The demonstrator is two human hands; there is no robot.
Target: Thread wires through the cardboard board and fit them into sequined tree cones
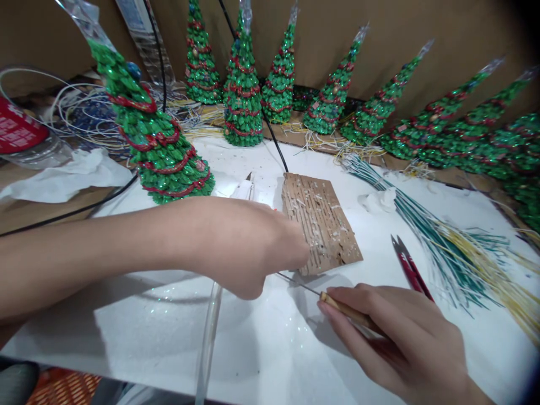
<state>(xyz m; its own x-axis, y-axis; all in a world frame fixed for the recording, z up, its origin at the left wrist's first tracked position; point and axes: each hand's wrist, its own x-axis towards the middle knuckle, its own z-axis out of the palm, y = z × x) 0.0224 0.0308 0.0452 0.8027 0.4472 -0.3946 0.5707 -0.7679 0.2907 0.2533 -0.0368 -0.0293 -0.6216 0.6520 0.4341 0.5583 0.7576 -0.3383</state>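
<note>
My right hand (396, 332) holds a wooden-handled tool (348, 312) in a pinch; its thin metal shaft points left toward my other hand. Stretched across the table, my left hand (261, 247) has its fingers curled, and what they hold is hidden beneath them. Just past its knuckles lies a torn piece of corrugated cardboard (320, 222) with whitish bits on it. A clear tube (208, 337) runs from under my left hand to the table's front edge. Behind my left forearm stands a green glittery tree (162, 146) with red garlands.
Several similar trees (243, 101) line the back. Red-handled snips (409, 267) and a bundle of green and yellow wires (447, 247) lie at right. A red-labelled bottle (25, 132), crumpled tissue (67, 174) and tangled wires (95, 115) are at left. Black cables cross the scene.
</note>
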